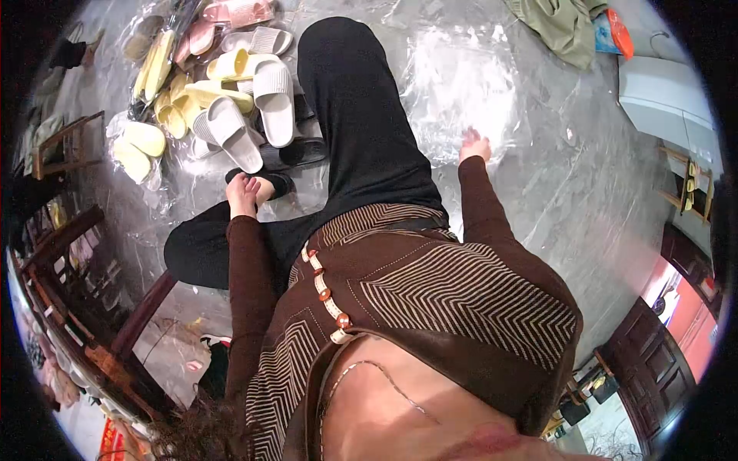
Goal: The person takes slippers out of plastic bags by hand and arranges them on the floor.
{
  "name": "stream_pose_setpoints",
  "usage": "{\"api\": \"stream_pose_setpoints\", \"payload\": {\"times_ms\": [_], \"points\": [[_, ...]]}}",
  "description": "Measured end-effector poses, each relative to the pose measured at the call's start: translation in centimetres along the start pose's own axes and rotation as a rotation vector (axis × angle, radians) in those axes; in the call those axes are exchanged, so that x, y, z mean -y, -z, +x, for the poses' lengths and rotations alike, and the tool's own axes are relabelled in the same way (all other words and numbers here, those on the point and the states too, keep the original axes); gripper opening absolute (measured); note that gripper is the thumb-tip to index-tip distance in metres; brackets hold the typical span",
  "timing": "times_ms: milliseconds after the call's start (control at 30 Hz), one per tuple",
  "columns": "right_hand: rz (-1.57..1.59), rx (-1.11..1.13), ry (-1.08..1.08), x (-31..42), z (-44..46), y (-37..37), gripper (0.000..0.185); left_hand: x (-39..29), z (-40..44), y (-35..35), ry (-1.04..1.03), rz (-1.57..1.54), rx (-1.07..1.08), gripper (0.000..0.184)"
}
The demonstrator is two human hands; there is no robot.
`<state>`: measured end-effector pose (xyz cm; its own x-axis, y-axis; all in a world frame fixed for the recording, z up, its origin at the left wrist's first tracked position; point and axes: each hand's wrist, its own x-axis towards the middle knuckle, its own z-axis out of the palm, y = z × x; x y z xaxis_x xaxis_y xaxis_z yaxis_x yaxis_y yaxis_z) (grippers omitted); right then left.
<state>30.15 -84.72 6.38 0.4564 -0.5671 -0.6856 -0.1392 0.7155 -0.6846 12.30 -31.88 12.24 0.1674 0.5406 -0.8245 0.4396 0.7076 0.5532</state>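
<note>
My left hand [244, 194] hangs low beside my foot in its dark shoe, fingers loosely bent and slightly apart, with nothing visible in them. Just beyond its fingertips lies a grey slipper [234, 134], and a second grey slipper [274, 104] is farther up. A black slipper [302, 153] rests on the floor nearby. On the other side, my right hand [475, 144] is at the near edge of a spread of clear plastic bags [461, 84]. Its fingers look apart and somewhat blurred; whether they touch the plastic is hard to see.
Yellow slippers [140, 146] in clear wrapping and pink slippers [238, 12] are heaped at upper left. A dark wooden frame [100, 330] stands left. Right are a white cabinet [665, 96] and a wooden door [646, 369]. Green cloth [561, 31] lies at the top.
</note>
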Motion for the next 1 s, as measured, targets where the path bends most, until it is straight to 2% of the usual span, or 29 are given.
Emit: {"api": "stream_pose_setpoints", "payload": {"times_ms": [100, 233, 300, 433, 500, 567, 633, 700, 833, 867, 933, 1000], "points": [[-0.052, -0.067, -0.049, 0.1, -0.1, 1.9, 0.035, 0.4, 0.6, -0.1, 0.01, 0.005, -0.013, 0.03], [-0.067, 0.021, 0.003, 3.0, -1.0, 2.8, 0.036, 0.5, 1.7, 0.1, 0.063, -0.037, -0.007, 0.031], [-0.076, 0.173, 0.176, 5.2, -1.4, 3.0, 0.035, 0.3, 1.6, 0.0, 0.047, -0.048, -0.006, 0.031], [-0.054, 0.32, 0.07, 10.8, -3.3, 4.7, 0.027, -0.1, 1.4, -0.4, 0.024, -0.06, 0.023, 0.032], [-1.575, 0.295, 0.96, 12.1, -7.1, 6.0, 0.02, -0.3, 1.8, -0.7, 0.03, -0.076, 0.054, 0.033], [-0.144, 0.26, 0.1, 10.1, -2.8, 10.8, 0.02, -0.2, 1.9, -1.0, 0.03, -0.073, 0.063, 0.032], [-1.754, 0.257, 0.507, 9.1, -9.4, 9.8, 0.019, -0.1, 2.4, -0.9, 0.022, -0.066, 0.068, 0.03], [-1.689, 0.364, 0.309, 4.1, 1.6, 18.3, 0.032, 0.3, 2.8, -0.3, 0.035, -0.07, 0.066, 0.028], [-1.9, 0.37, 0.325, -0.8, 2.8, 14.3, 0.042, 0.1, 1.8, -0.3, 0.041, -0.097, 0.039, 0.021], [-1.94, 0.412, 0.351, -1.8, 3.7, 12.8, 0.045, -0.2, 0.6, -0.4, 0.021, -0.103, 0.015, 0.017], [-2.021, 0.512, 0.396, -3.6, 5.8, 9.8, 0.05, -0.3, -2.1, -0.2, -0.1, -0.13, 0.097, 0.013], [-2.102, 0.6, 0.421, -4.8, 7.4, 7.1, 0.055, 0.4, 0.9, 0.7, 0.0, -0.102, 0.079, 0.014]]}}
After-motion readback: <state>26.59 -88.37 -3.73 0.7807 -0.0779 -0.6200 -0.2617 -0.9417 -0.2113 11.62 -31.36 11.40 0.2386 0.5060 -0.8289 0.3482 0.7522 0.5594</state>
